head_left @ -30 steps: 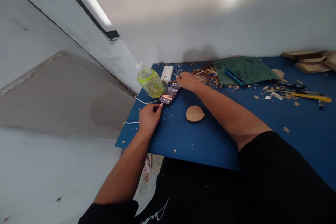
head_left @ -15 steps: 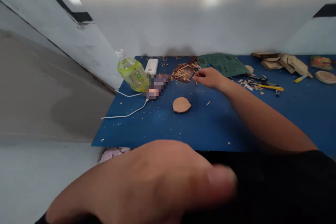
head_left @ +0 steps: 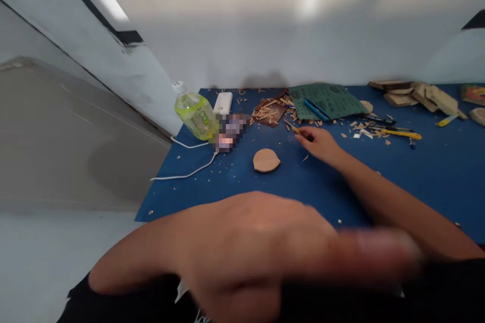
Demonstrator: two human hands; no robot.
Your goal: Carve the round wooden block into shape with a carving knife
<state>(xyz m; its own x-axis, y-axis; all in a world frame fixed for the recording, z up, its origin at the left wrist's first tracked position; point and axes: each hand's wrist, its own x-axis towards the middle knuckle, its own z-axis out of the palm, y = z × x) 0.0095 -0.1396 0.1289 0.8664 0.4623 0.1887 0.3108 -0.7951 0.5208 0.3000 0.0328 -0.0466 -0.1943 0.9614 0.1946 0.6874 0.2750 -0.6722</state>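
My right hand (head_left: 318, 142) is closed in a pinch round a thin yellowish pencil-like stick (head_left: 293, 128) with a narrow tip. Its tip points toward the wood shavings (head_left: 267, 112) on a brown sheet. A small flat wooden piece (head_left: 266, 160), rounded with a pointed corner, lies on the blue table (head_left: 227, 186) to the near left of that hand. My left hand (head_left: 261, 242) hovers close to the camera in front of the table edge. One digit of it stretches right and is blurred; the other fingers are mostly hidden.
A tilted bottle of yellow-green liquid (head_left: 195, 115), a white power bank (head_left: 223, 103) and a blurred-out phone (head_left: 232, 132) with a white cable stand at left. Green sandpaper (head_left: 333, 98) with blue pens lies behind. Cutters (head_left: 401, 133) and wood blocks (head_left: 420, 95) are at right.
My right hand has drawn back toward me and slightly right with the stick, leaving the shavings. The left hand has shifted right. The view has tilted a little.
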